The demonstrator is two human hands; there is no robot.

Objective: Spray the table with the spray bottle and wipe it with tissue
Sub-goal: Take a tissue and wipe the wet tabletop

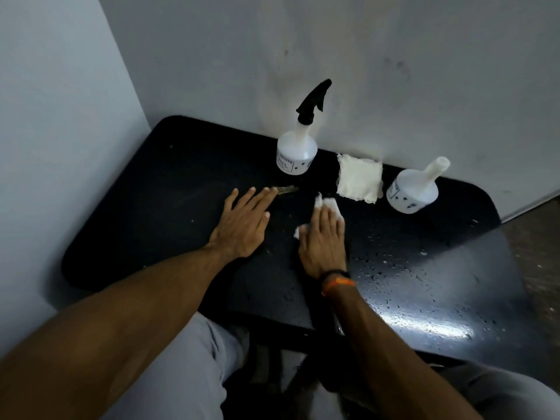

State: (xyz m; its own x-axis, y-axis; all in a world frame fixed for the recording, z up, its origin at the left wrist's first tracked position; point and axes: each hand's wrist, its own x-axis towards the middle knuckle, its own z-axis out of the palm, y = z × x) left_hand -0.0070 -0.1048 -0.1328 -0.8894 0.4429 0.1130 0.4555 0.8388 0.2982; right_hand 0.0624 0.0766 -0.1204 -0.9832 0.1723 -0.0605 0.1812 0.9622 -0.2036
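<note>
A black table (145, 189) fills the middle of the view, wet with droplets on its right half. My right hand (324, 241) lies flat on a white tissue (328, 206) and presses it onto the tabletop near the centre. My left hand (242, 225) rests flat on the table beside it, fingers spread, holding nothing. A white spray bottle (297, 153) with a black trigger head stands upright at the back against the wall.
A folded stack of white tissues (359, 177) lies at the back between the spray bottle and a second white bottle (415, 189) without a spray head. Grey walls close the back and left. My grey-trousered legs show below the front edge.
</note>
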